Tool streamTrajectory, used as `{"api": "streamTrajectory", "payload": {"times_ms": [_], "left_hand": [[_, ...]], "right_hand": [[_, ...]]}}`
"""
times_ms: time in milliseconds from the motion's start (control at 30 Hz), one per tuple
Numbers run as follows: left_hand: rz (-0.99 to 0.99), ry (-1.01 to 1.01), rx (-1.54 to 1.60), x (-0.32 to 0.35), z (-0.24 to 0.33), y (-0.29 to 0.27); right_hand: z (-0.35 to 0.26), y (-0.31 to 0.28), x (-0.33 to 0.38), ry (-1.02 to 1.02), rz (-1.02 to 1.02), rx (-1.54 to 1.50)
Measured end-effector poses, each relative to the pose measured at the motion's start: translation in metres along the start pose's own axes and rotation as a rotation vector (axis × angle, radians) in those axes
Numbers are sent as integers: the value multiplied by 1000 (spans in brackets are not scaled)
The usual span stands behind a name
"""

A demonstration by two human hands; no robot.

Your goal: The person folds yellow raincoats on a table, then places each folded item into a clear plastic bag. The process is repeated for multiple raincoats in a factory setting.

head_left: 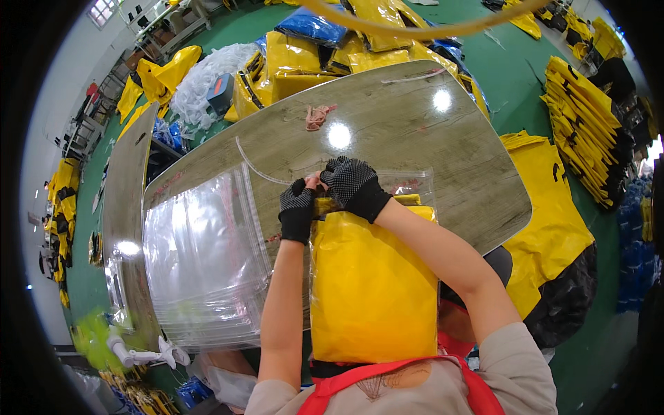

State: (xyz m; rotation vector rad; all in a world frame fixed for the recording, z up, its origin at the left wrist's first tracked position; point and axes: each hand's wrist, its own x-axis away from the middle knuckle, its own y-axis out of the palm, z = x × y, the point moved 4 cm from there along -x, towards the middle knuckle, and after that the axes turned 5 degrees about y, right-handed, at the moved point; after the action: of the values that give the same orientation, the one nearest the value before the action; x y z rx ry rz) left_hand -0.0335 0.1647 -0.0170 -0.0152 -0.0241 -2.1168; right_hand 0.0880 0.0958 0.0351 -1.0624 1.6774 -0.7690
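The yellow bag (373, 283), sleeved in clear plastic, was held at the table's (415, 138) near edge; both gloved hands, left (297, 211) and right (353, 187), pinched its top, apparently for closing.

Both forearms are raised from lower edge, bare, converging twd centre. L hand (297, 211) in black fingerless glove, fingers curled in a pinch. R hand (353, 187) in black dotted glove, bent over at wrist, fingers closed, touching L.
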Motion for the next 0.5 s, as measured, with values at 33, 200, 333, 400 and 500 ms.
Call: {"api": "streamTrajectory", "payload": {"times_ms": [33,200,333,400,500], "left_hand": [[32,43,-47,7,14,-1],[86,230,-66,41,86,8],[162,269,-122,66,121,-7],[170,186,127,81,125,-26],[209,208,142,96,141,-31]], "right_hand": [[-5,-3,-4,-24,-2,13],[-37,-64,-21,-228,63,29],[-27,-107,-52,-71,137,344],[84,-172,-72,132,327,641],[252,-302,-4,310,752,480]]}}
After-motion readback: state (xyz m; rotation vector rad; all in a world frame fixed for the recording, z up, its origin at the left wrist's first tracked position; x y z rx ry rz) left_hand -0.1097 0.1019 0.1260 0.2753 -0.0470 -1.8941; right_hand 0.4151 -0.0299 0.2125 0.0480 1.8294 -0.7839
